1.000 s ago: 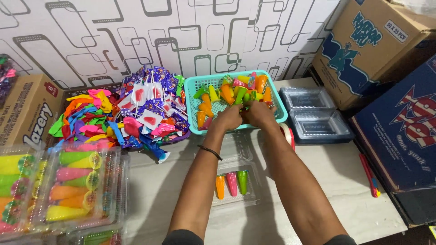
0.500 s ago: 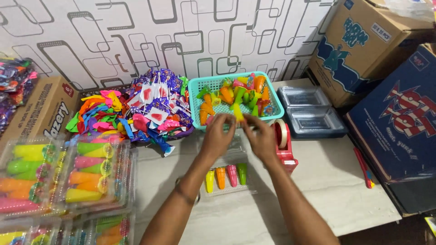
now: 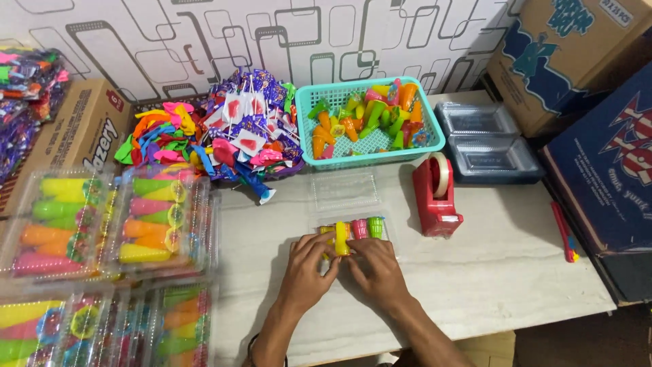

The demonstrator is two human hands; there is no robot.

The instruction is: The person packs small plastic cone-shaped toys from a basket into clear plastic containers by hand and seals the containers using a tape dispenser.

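My left hand and my right hand rest side by side on the white table, fingertips meeting on a yellow cone toy. That cone lies in an open clear plastic box next to an orange, a pink and a green cone toy. Both hands pinch the yellow cone from either side. Behind the box stands a teal basket full of mixed coloured cone toys.
A red tape dispenser stands right of the box, empty clear trays behind it. Filled clear boxes are stacked at the left, with balloons and wrapped lollipops behind. Cardboard cartons line the right edge; a red pen lies there.
Both hands have pulled back from the teal basket toward me, carrying a yellow cone down to the clear box, where it now lies among the other cones.
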